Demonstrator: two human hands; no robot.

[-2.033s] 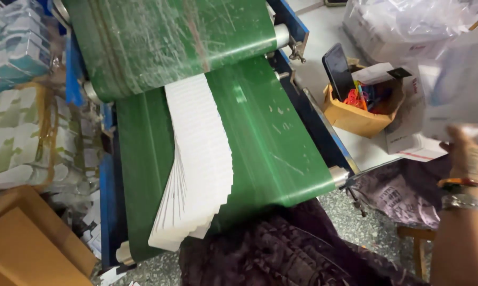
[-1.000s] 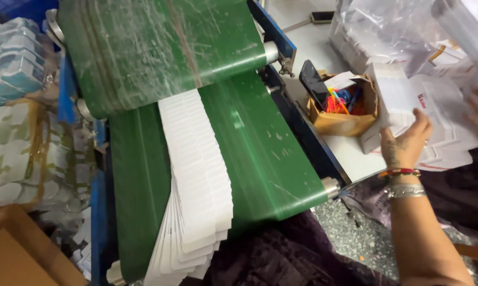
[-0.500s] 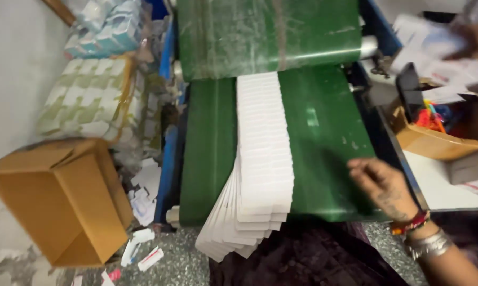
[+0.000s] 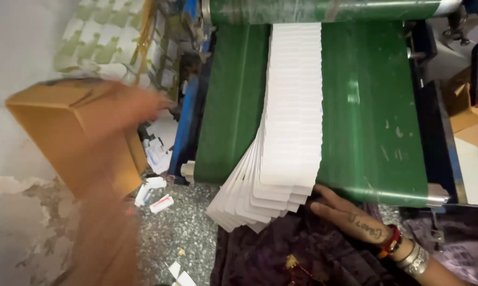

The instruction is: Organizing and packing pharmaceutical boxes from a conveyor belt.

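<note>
A long shingled row of white flat cards (image 4: pixel 292 122) lies down the green conveyor belt (image 4: pixel 371 127) and fans out over its near end. My right hand (image 4: pixel 350 217), with bangles at the wrist, lies flat with fingers stretched out, its fingertips touching the lower right edge of the fanned cards. It holds nothing. My left hand (image 4: pixel 138 106) is a motion blur at the left, over the open brown cardboard box (image 4: pixel 59 132). Its fingers cannot be made out.
A plastic-wrapped green roller (image 4: pixel 324 9) crosses the top of the belt. Wrapped green-and-white packs (image 4: pixel 106 42) are stacked at the back left. Paper scraps (image 4: pixel 159 204) litter the speckled floor. Another brown box (image 4: pixel 464 116) stands at the right. Dark purple cloth (image 4: pixel 281 254) covers my lap.
My right hand has come down from the belt's right side to the lower end of the card row. My left arm has swept into view over the cardboard box.
</note>
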